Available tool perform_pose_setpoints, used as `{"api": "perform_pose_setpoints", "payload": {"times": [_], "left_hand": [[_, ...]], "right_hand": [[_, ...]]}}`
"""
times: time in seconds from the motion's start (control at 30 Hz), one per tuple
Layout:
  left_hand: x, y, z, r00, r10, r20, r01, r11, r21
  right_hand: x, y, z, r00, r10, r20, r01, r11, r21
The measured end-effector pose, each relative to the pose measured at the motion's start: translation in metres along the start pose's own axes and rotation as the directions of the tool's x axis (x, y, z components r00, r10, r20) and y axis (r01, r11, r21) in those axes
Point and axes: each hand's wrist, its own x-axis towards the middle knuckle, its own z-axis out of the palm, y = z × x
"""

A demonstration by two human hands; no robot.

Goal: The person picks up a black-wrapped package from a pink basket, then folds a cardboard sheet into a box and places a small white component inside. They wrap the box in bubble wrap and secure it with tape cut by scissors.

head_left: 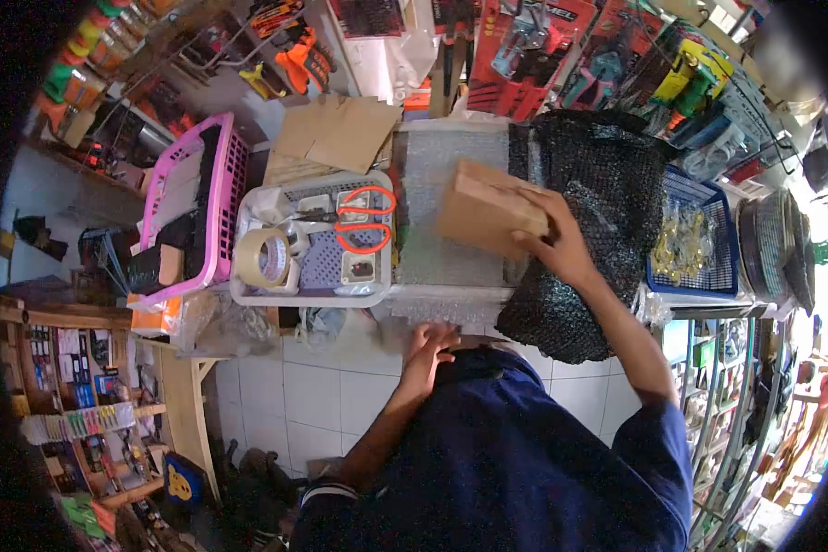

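The box (pixel 486 208) is above the clear bubble wrap (pixel 446 166) at the middle of the table, tilted, with its right end in the right hand (pixel 552 228). That hand's fingers are closed around this end, the thumb on the near side. Whether the box touches the wrap cannot be told.

The left hand (pixel 425 354) is at the near edge of the wrap, its fingers partly bent and blurred; whether they grip anything cannot be told.

Right of the box lies black bubble wrap (pixel 598 175), draped over the near edge. Beyond it on the right, a blue basket (pixel 729 241) holds small yellow-and-clear packets (pixel 679 241).

On the left, a grey tray (pixel 315 300) holds orange-handled scissors (pixel 363 239) and a tape roll (pixel 263 258). Cardboard (pixel 336 129) lies on its far side, and a pink basket (pixel 213 248) stands farther left.
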Motion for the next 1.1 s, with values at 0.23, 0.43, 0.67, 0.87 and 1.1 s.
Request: {"api": "perform_pose_setpoints", "payload": {"times": [0.23, 0.43, 0.67, 0.87, 1.1], "left_hand": [[0.016, 0.003, 0.021, 0.98, -0.004, -0.198, -0.002, 1.0, -0.027], [-0.009, 0.006, 0.032, 0.976, 0.038, -0.215, -0.05, 0.997, -0.05], [-0.034, 0.006, 0.035, 0.988, 0.087, -0.13, -0.1, 0.99, -0.095], [-0.046, 0.021, 0.041, 0.993, 0.08, -0.088, -0.092, 0.987, -0.135], [-0.054, 0.064, 0.062, 0.996, 0.073, -0.042, -0.077, 0.993, -0.091]], "right_hand": [[0.035, 0.001, 0.03, 0.973, -0.098, 0.209, 0.14, 0.971, -0.194], [0.046, 0.014, 0.041, 0.955, -0.137, 0.263, 0.197, 0.956, -0.218], [0.039, 0.029, 0.042, 0.949, -0.18, 0.257, 0.221, 0.965, -0.141], [0.03, 0.026, 0.04, 0.938, -0.105, 0.33, 0.187, 0.955, -0.228], [0.029, 0.015, 0.033, 0.902, 0.012, 0.432, 0.133, 0.943, -0.304]]}}
